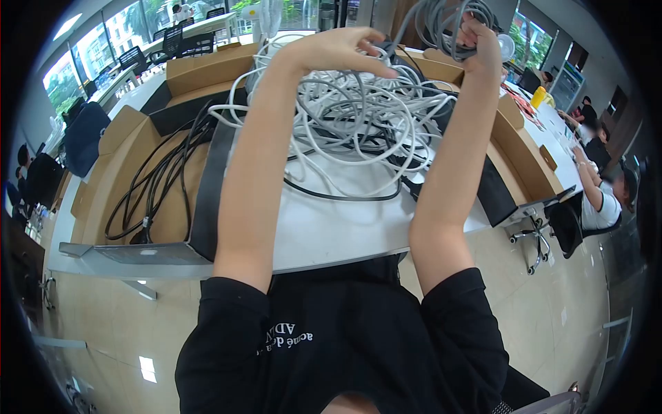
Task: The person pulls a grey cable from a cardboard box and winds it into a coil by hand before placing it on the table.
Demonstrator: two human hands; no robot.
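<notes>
A large tangle of white, grey and black cables [365,131] lies on the white table [331,238] in front of me. My left hand [341,52] is over the upper left part of the tangle, fingers apart, with nothing held in it. Up at the right, my right hand [474,38] is closed around a coiled grey cable [441,24], which is raised above the pile. Black cables [162,172] rest in the open cardboard box [110,186] to the left.
Another open box [214,69] stands at the back left, and a long open box [520,165] at the right. People sit along the table at the right, one in a white shirt [601,207]. A yellow bottle [538,96] stands there. Chairs and windows are behind.
</notes>
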